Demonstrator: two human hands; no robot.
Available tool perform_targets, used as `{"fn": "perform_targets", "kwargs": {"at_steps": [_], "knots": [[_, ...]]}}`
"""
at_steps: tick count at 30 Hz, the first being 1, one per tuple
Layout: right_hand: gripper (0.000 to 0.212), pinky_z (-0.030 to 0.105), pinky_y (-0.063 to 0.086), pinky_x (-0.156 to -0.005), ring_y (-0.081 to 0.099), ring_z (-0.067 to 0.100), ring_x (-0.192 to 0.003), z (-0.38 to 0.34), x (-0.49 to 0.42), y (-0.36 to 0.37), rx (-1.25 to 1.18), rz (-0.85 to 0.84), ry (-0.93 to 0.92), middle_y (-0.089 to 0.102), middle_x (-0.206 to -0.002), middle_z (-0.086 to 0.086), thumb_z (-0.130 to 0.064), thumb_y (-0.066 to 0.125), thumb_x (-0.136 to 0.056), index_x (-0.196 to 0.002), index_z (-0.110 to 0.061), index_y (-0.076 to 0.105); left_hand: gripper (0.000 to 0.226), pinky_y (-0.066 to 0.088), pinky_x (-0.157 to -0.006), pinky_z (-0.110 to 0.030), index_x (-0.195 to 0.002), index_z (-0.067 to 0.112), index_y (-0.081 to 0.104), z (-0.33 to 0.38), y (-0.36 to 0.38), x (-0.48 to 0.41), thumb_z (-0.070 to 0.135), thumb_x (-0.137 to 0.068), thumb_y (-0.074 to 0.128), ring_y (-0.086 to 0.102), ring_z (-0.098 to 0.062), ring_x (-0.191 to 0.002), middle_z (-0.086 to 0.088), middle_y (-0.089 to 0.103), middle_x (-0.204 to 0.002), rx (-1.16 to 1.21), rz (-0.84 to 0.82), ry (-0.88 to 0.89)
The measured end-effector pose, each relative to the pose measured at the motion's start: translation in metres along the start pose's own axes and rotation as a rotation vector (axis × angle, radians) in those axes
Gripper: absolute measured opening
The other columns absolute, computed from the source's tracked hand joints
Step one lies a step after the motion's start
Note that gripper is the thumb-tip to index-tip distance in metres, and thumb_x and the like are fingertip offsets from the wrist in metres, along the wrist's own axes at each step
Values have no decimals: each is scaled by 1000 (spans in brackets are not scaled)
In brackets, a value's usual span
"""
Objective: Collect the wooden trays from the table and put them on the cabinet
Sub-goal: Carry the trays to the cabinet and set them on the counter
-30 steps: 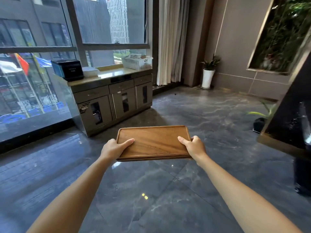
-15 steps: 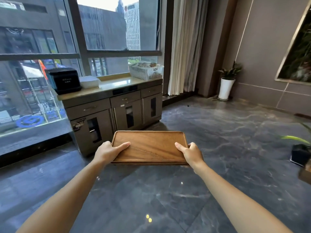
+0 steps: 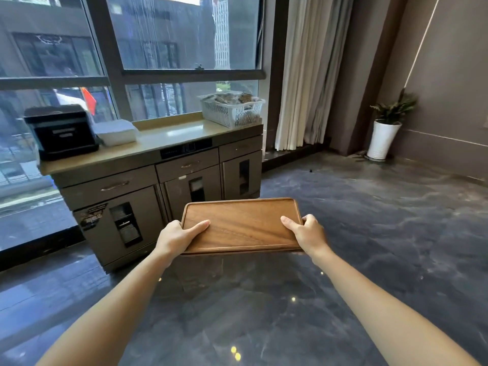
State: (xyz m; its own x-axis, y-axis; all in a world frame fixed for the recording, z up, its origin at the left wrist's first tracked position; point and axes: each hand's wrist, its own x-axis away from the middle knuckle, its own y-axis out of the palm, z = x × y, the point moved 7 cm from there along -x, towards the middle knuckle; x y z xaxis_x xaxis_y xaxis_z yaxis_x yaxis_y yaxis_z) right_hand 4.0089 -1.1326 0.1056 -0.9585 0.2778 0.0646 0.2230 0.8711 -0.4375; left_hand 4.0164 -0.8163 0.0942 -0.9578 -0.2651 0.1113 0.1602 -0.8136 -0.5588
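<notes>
wooden tray [image 3: 241, 225]: held level in the air above the dark floor [image 3: 369, 260], in front of the cabinet [image 3: 158, 180]. left hand [image 3: 177, 237] clasps its left edge, right hand [image 3: 307, 233] its right edge, thumbs on top. cabinet top carries black box [image 3: 62, 132], white basket [image 3: 232, 110].

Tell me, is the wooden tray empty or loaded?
Empty: the wooden tray shows only bare wood between the left hand and the right hand.
</notes>
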Motion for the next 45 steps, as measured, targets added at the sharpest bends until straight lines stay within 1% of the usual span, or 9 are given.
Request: {"fn": "perform_targets", "kwargs": {"at_steps": [4,7,13,21,24,30,34,41,45], "knots": [[44,33,55,-51,59,28,-90,-4,-126,-1,-28,-58,-11,52,-103,7,-46,62,-80,-98,-13,41,61,50,-78,-36,-90,6,63,35,49,-89,62,-67,67,64,-25,-87,-10,68,-93,31,30,-50],[44,30,52,-53,57,26,-89,-19,-213,-2,15,-86,-57,52,-101,6,-47,60,-81,-99,-12,41,63,52,-86,-39,-94,5,63,66,74,-151,62,-67,66,63,-25,-90,-10,68,-97,41,70,-68],[52,19,33,-46,52,20,-83,-40,-353,25,40,-155,-108,52,-101,4,-48,59,-82,-110,-6,47,61,48,-76,-35,-90,6,61,106,94,-258,62,-68,66,61,-24,-87,-10,66,-94,12,161,-114],[42,15,38,-37,52,12,-71,-53,-531,107,56,-256,-124,52,-99,2,-51,57,-81,-99,-17,41,62,40,-63,-29,-90,6,62,116,114,-425,63,-67,65,59,-22,-82,-9,66,-93,-25,228,-159],[43,21,47,-37,53,14,-72,-75,-607,142,57,-285,-131,50,-95,2,-50,59,-81,-99,-15,42,64,41,-67,-30,-91,5,62,120,118,-501,65,-68,64,59,-23,-83,-9,65,-92,-28,261,-179],[52,31,55,-55,56,18,-80,-133,-739,208,44,-397,-143,52,-98,4,-47,59,-82,-112,-6,45,63,39,-67,-31,-90,6,58,143,104,-633,64,-68,63,56,-23,-81,-8,62,-90,-34,325,-253],[55,23,47,-39,55,14,-73,-165,-807,249,20,-462,-153,53,-99,5,-46,61,-81,-115,-6,44,61,40,-74,-32,-92,7,59,155,91,-698,64,-69,63,56,-24,-85,-5,61,-91,-27,366,-279],[53,16,35,-37,51,10,-69,-202,-917,341,72,-539,-206,55,-98,5,-47,62,-79,-109,-4,49,63,41,-69,-30,-94,6,60,141,79,-804,64,-68,64,58,-22,-81,-6,64,-92,19,431,-375],[46,25,43,-55,54,18,-79,-227,-986,410,57,-616,-228,57,-96,5,-46,64,-78,-98,-7,49,66,46,-75,-35,-93,4,61,131,65,-878,64,-67,64,61,-27,-86,-9,66,-91,1,492,-421]]}}
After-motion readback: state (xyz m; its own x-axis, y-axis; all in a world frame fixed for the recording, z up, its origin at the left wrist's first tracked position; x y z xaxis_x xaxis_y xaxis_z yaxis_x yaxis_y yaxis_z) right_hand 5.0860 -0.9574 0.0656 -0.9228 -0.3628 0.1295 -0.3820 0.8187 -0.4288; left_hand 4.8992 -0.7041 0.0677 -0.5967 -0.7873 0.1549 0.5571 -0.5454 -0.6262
